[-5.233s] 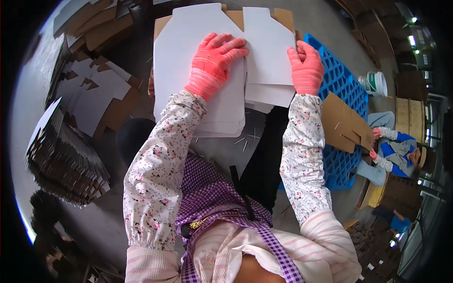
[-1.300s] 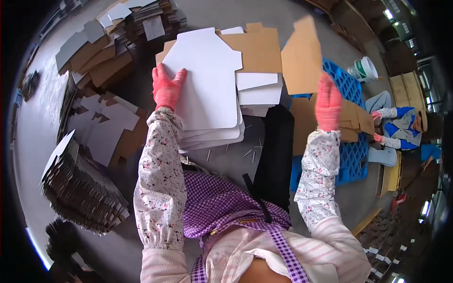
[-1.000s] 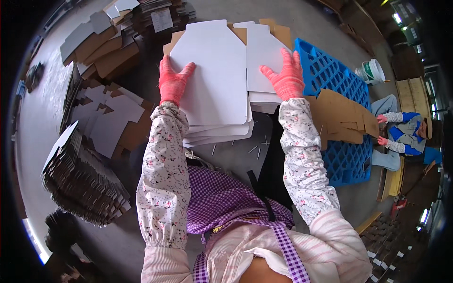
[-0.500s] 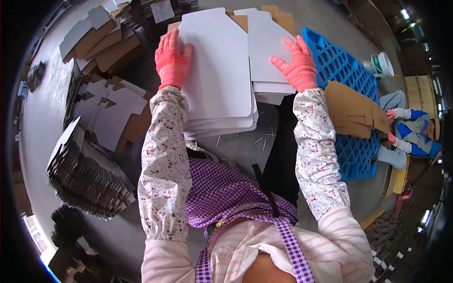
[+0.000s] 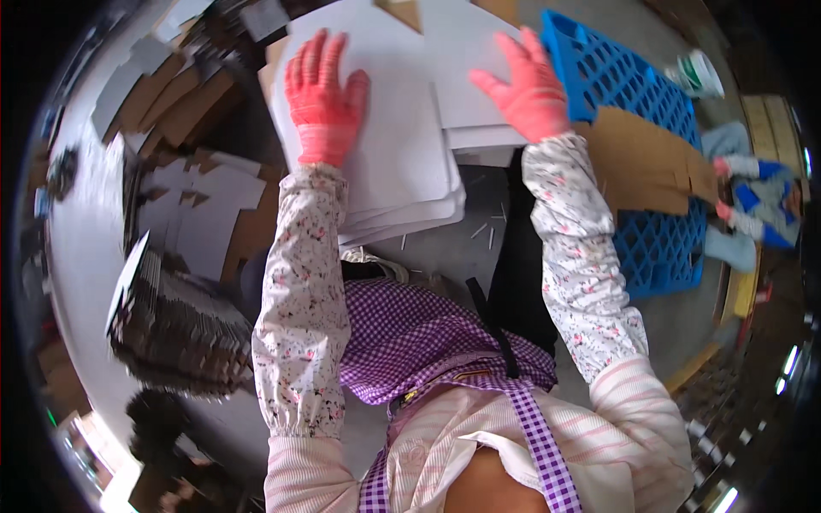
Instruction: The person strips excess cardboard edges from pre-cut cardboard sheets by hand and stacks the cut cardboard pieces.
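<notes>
In a pinkish-red glove, my left hand (image 5: pixel 327 101) lies palm down on the left stack of white-faced cardboard sheets (image 5: pixel 398 145), its fingers stretched out and slightly spread. The matching gloved right hand (image 5: pixel 528 87) rests on the right stack of white cardboard sheets (image 5: pixel 469 73), near its right edge, thumb apart from the fingers. Neither hand grips anything. The two stacks lie side by side, with lower sheets fanned out at the near edge. Brown cardboard shows at their far ends. The far edges run out at the top of the view.
A blue plastic pallet (image 5: pixel 599 73) stands right of the stacks, a brown cardboard piece (image 5: pixel 646 162) against it. Beyond it sits another person (image 5: pixel 761 201) in gloves. A white bucket (image 5: pixel 699 75) is at the back right. Cut cardboard piles (image 5: pixel 184 321) crowd the left. Small white strips (image 5: pixel 481 231) litter the floor.
My left hand has slid inward from the left stack's edge onto its top face. The right hand stays on the right stack. The whole view has shifted and tilted slightly.
</notes>
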`<state>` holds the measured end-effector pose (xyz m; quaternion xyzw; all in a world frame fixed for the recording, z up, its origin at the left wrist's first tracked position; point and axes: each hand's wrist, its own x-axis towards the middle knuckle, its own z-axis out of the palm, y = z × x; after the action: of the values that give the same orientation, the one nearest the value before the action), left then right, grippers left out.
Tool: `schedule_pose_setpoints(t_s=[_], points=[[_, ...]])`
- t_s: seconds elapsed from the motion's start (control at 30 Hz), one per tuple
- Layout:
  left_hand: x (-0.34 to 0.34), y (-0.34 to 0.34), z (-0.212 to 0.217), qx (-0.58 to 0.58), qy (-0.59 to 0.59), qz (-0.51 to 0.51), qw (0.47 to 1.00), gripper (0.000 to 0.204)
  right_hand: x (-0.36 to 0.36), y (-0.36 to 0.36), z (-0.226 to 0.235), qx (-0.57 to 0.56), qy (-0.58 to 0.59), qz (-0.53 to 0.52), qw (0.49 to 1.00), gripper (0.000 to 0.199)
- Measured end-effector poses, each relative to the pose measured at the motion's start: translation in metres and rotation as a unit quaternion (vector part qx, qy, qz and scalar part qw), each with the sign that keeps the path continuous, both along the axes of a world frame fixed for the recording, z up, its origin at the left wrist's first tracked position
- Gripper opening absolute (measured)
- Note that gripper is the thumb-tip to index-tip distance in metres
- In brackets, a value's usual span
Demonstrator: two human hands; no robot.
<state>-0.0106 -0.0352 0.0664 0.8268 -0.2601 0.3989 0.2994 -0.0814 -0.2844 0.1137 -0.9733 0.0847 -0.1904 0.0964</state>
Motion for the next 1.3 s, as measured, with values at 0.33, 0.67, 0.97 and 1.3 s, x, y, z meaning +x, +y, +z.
schedule_pose_setpoints(t_s=[0.33,0.67,0.97,1.3], points=[[-0.016,-0.032,0.024,0.127,0.03,-0.187,0.974,0.028,-0.122,-0.173,-0.087,-0.017,0.078,-0.178,0.981,0.086],[-0.016,-0.031,0.016,0.15,0.062,-0.182,0.97,0.031,-0.199,-0.133,-0.23,-0.131,0.273,-0.287,0.909,0.07],[-0.02,-0.022,0.03,0.105,0.065,-0.178,0.976,0.03,-0.214,-0.207,-0.007,-0.107,0.042,-0.219,0.969,0.03],[-0.013,-0.016,0.016,0.106,0.058,-0.148,0.982,0.045,-0.212,-0.111,0.173,0.288,-0.161,0.056,0.942,0.05]])
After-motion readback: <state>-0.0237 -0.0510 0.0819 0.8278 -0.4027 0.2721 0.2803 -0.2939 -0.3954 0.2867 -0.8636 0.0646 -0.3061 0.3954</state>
